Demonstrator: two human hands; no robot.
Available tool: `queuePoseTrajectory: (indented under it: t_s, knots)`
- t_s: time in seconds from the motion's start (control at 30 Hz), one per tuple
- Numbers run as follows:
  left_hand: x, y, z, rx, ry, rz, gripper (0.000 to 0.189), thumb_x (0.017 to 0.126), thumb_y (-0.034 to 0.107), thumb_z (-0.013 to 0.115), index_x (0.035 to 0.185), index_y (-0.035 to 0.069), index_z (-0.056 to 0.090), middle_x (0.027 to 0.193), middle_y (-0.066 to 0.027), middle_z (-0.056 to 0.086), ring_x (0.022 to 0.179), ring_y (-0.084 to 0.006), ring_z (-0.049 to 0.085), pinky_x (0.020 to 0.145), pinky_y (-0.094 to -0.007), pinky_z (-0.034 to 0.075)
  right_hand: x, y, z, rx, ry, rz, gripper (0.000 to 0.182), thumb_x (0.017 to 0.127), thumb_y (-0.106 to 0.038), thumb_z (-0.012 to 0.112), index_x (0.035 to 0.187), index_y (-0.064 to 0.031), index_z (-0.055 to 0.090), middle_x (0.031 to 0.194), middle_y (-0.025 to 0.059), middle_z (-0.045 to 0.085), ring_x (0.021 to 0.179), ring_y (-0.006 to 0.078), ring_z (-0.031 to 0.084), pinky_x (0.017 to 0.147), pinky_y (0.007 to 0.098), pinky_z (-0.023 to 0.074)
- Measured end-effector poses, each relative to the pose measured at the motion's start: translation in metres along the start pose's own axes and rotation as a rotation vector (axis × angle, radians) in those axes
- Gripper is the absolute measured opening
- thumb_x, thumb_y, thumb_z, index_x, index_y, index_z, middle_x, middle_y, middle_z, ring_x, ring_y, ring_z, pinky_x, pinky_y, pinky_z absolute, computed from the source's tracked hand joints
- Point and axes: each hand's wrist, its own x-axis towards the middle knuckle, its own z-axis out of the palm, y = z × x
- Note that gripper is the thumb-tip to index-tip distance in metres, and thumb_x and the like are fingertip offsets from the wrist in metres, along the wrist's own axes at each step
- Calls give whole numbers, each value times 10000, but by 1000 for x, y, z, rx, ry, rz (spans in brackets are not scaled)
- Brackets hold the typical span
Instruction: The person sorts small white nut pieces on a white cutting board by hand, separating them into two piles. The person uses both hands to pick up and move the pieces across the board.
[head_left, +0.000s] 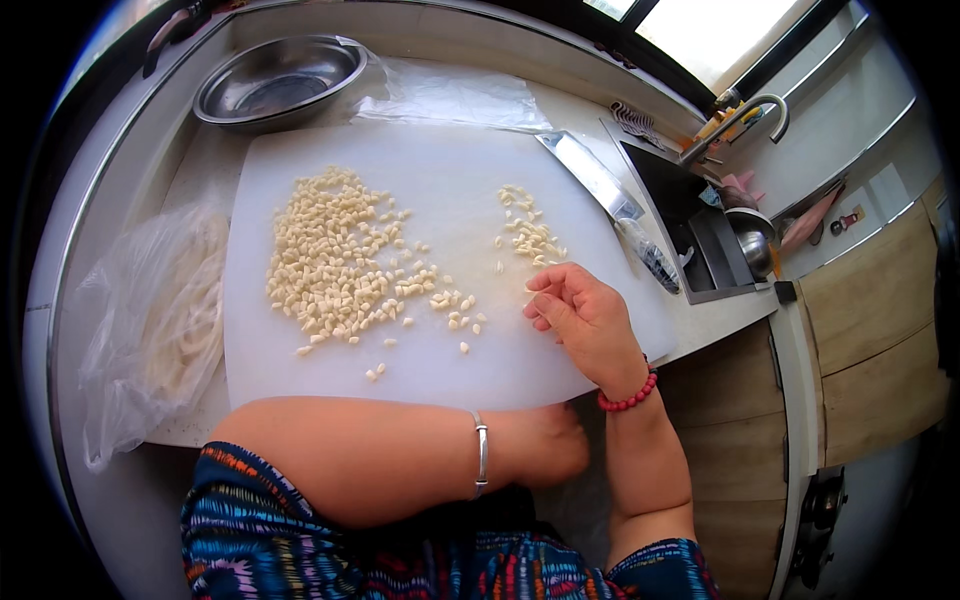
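Observation:
A large white cutting board (450, 375) lies before me. On its left half is a broad heap of small pale dough pieces (330, 262), with loose ones trailing to the right. A smaller scatter of thinner, curled dough pieces (529, 232) sits at the right, just beyond my right hand (581, 315). That hand hovers low over the board, thumb and fingers pinched around a small pale dough piece (528, 292). My left hand (559, 446) is at the board's front edge, turned away; its fingers and anything in them are hidden.
A cleaver (592, 176) with a wrapped handle rests along the board's right edge, beside the sink (697, 247) and faucet (780, 124). Behind the board are a steel basin (281, 82) and a plastic sheet (457, 94). A clear bag of pale dough strips (180, 315) lies left.

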Motion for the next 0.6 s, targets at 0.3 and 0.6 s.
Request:
queuePoseTrajectory:
  t_s: [0.3,0.6]
  knots:
    - [4,1,13,-213,138,-10,173,727,92,584,739,23,743,873,-159,707,891,-333,655,887,-440,488,19,-5,32,-441,-65,-601,127,808,-23,630,920,-51,683,868,100,602,850,294,583,776,378,489]
    - [4,1,3,-169,74,1,196,734,92,576,778,38,759,897,-160,706,967,-331,638,961,-443,447,26,-4,30,-498,-52,-548,52,794,-65,677,801,-47,628,811,108,575,803,306,568,725,396,472]
